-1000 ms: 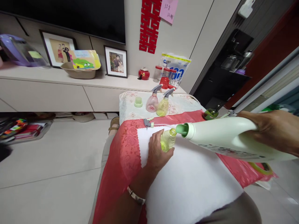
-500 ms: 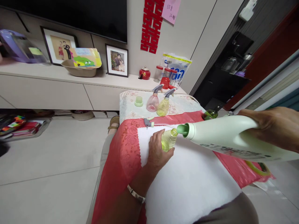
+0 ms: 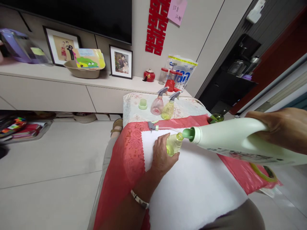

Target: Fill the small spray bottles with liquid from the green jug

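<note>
My left hand (image 3: 163,154) is wrapped round a clear yellow spray bottle (image 3: 174,144) with its top off, tilted to the right over a white cloth (image 3: 199,188). In my right hand (image 3: 285,129) is the handle of a large pale green jug (image 3: 225,135), tipped nearly level. The jug's green spout meets the mouth of the spray bottle; liquid passing between them is hard to make out. Beyond the bottle lies a grey spray head (image 3: 152,126) with a thin tube. A pale green cap (image 3: 143,104) rests at the table's far left.
Behind stand a pink spray bottle (image 3: 157,105) and a second yellow spray bottle (image 3: 168,109). A dark green bottle (image 3: 216,118) is beyond the jug. A tape roll (image 3: 255,171) lies right on red plastic (image 3: 130,145). The cabinet top (image 3: 136,83) holds jars and frames.
Both hands keep their holds, and the jug's spout stays at the bottle's mouth. The whole view has shifted very slightly; nothing else has visibly moved.
</note>
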`<state>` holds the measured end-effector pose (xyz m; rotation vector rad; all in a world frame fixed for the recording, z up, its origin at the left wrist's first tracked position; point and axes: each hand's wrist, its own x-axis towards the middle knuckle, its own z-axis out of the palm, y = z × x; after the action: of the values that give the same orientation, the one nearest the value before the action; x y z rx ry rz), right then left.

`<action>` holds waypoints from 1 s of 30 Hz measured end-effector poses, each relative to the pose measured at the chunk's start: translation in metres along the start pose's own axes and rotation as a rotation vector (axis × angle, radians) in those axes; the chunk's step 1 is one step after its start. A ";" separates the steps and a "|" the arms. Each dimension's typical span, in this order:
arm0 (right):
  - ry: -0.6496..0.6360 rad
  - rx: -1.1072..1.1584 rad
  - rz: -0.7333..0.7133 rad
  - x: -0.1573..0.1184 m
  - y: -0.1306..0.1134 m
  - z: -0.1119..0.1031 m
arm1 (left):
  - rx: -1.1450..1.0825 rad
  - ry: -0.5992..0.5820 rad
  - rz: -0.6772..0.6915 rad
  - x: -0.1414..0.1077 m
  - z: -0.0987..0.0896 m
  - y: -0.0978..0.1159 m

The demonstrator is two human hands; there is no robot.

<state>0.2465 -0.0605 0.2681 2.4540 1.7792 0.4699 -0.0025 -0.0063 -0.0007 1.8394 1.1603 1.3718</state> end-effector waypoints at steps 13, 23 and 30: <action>-0.203 -0.213 0.000 -0.002 -0.006 -0.010 | 0.014 -0.009 -0.008 0.000 -0.001 0.002; -0.224 -0.264 -0.038 -0.005 -0.007 -0.011 | 0.021 -0.014 -0.014 -0.001 -0.001 0.002; -0.220 -0.238 -0.014 -0.002 -0.004 -0.011 | 0.014 -0.023 -0.001 -0.001 -0.001 0.002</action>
<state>0.2394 -0.0626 0.2771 2.2342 1.5558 0.3699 -0.0029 -0.0077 0.0005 1.8591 1.1615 1.3418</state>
